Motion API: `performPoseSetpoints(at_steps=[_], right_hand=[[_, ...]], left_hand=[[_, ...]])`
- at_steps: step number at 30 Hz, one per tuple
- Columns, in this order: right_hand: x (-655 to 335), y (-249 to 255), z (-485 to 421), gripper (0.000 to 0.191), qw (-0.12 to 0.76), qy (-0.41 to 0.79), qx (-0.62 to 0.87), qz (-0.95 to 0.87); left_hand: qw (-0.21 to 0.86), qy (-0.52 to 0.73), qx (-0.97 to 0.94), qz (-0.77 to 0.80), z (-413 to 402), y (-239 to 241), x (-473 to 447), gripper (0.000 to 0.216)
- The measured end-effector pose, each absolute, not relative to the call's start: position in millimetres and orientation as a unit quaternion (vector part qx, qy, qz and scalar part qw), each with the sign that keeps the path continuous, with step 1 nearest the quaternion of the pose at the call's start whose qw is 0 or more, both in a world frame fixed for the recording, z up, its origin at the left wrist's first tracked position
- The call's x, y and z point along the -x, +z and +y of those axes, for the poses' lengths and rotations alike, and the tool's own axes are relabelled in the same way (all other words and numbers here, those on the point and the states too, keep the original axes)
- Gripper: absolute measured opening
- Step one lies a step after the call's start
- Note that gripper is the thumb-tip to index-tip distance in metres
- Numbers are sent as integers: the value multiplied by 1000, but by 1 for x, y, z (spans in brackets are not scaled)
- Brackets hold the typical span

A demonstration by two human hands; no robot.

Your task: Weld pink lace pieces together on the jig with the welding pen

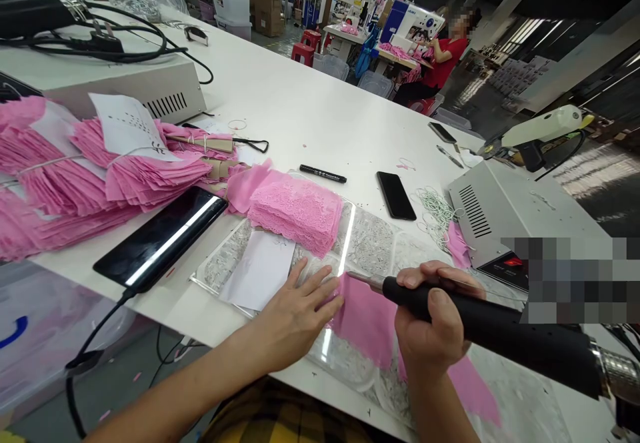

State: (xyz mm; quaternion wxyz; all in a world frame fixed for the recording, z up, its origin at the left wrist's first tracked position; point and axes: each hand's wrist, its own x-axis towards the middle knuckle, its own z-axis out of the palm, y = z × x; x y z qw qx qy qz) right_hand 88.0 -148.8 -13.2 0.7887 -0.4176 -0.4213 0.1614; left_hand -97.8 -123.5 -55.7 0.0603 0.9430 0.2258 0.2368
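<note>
My left hand (295, 323) lies with its fingers spread on the transparent patterned mat (370, 239), its fingertips at the left edge of a pink fabric piece (367, 323). In my right hand (435, 316) is a thick black-handled tool (505, 326) with a slim metal tip. That tip points left and meets the upper edge of the pink fabric near my left fingers; whether it presses on it, I cannot tell. Just beyond my left hand sit a stack of pink lace pieces (297, 213) and a white paper (263, 269). More pink fabric (475, 389) shows below my right wrist.
Tied pink bundles (145, 176) and a dark tablet (160, 239) with a cable are at left. A marker (323, 173), a phone (396, 195), green string (437, 213) and a grey vented box (520, 209) lie beyond. A person in red (447, 59) sits at a sewing machine.
</note>
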Motion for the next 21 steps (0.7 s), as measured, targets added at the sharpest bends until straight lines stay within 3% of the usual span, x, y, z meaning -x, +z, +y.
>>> performPoseSetpoints(at_steps=[6,13,21], right_hand=[[-86,-14,-149,10,778,164,425,-432],[-97,-7,-148,15,808,148,421,-384],[-146,6,-187,13,820,86,470,-316]], left_hand=[[53,244,-943,222,-123,-59,97,35],[16,266,-943,201,-123,-58,100,39],[28,301,-943,140,-142,-49,89,30]])
